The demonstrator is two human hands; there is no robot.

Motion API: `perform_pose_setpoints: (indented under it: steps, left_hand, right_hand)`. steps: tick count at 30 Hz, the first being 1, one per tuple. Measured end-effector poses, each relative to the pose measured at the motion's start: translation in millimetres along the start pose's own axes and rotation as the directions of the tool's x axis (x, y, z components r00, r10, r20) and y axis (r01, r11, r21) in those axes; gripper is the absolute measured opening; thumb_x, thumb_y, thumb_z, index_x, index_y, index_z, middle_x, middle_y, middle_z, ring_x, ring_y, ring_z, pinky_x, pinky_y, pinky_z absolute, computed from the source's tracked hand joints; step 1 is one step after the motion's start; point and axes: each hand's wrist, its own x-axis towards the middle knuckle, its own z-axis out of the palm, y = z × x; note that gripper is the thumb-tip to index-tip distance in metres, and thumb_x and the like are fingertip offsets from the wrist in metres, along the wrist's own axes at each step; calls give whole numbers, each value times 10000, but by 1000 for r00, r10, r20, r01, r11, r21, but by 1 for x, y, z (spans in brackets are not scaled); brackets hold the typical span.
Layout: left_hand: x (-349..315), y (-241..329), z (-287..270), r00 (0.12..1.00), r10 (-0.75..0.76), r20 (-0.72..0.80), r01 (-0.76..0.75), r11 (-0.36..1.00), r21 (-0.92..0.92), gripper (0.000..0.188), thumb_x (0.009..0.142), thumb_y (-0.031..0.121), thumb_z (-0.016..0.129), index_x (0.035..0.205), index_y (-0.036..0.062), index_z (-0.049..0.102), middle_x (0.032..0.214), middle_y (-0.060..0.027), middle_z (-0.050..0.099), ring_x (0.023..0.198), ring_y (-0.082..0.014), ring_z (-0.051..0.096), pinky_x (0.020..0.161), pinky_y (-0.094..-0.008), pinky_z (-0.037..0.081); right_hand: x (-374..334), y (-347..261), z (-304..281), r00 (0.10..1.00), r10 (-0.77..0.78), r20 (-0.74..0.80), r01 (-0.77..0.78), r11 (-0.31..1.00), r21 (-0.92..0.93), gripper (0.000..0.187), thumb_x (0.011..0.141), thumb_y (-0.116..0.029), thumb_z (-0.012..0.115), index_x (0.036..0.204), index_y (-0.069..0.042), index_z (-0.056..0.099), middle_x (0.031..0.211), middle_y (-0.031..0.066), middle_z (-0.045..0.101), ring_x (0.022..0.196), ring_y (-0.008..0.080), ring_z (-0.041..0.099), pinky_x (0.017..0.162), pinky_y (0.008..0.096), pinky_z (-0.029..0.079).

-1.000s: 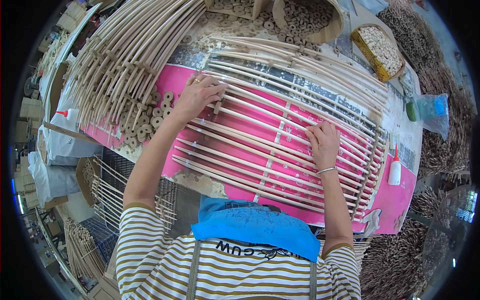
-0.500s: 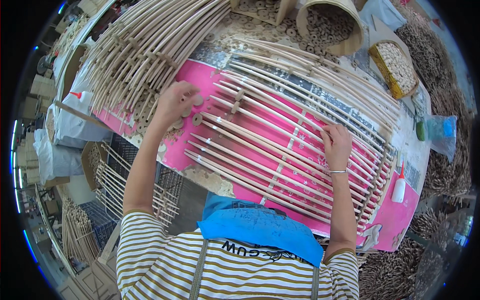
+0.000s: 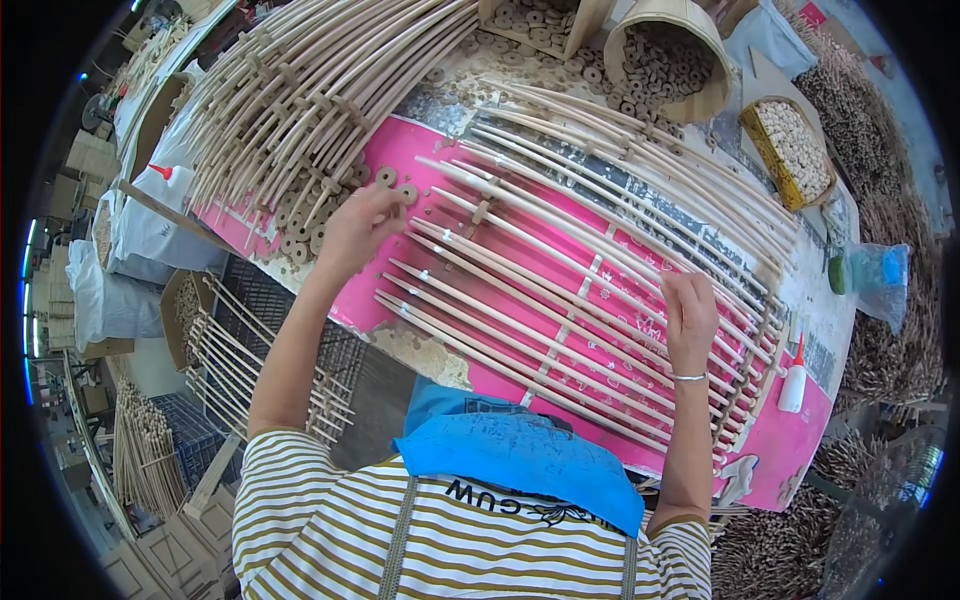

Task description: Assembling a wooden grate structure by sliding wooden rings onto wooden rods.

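Here's the action, all of it around the pink sheet spread over the worn surface. Across the middle of that sheet runs a row of wooden rods: long, slim, pale cream-brown, smooth-looking, narrowing toward their left tips, several wearing a glossy white patch near that end. Over at the sheet's right end they crowd close together along a brownish notched strip.

And the right hand, above the right half of the sheet, has its fingers pinched together on one pale rod, whose left tip sticks out past its neighbours. The left hand hovers over the sheet's left end, fingers bent, a flat tan ring with a round hole right at its fingertips; whether it grips that ring, I can't tell from here.

More of those rings lie in a heap along the sheet's left edge, below a big bundle of ringed rods. Past the sheet's far side, a wooden tub lies tipped, full of rings. On the sheet's right end, a white bottle with a red nozzle.
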Motion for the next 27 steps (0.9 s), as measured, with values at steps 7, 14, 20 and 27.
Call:
perform_pose_setpoints:
  steps: [7,14,20,27]
  left_hand:
    - [8,-6,5,901,-390,190,329,327,-886,342,1113,201,602,1401,28,666,1126,-48,745,984,-112,707,852,-242,582]
    - [11,3,9,904,-375,205,311,249,-917,443,1091,173,636,1506,29,575,1189,-75,737,1044,-144,724,904,-277,597]
    - [9,31,20,898,-389,203,334,306,-891,922,987,174,782,1698,71,204,1137,-87,731,1001,-149,725,850,-297,615]
    - [18,56,39,905,-411,114,299,422,-856,1040,958,159,803,1723,105,100,1254,-154,700,979,-191,737,808,-322,627]
  right_hand:
    - [-20,-14,4,999,-6,43,6,1000,8,127,922,-69,758,1046,-50,745,898,108,632,846,289,635,712,403,502]
    - [-25,-17,8,998,-4,70,0,999,48,135,934,-5,731,1067,-26,733,905,105,614,809,253,608,696,369,482]
    - [-19,-34,12,999,-4,47,1,998,59,151,888,-63,781,1033,-57,738,911,100,645,842,281,637,729,400,508]
    - [-23,-29,8,1000,15,19,-14,998,-65,93,891,-111,788,958,-71,737,897,94,670,839,289,652,722,418,513]
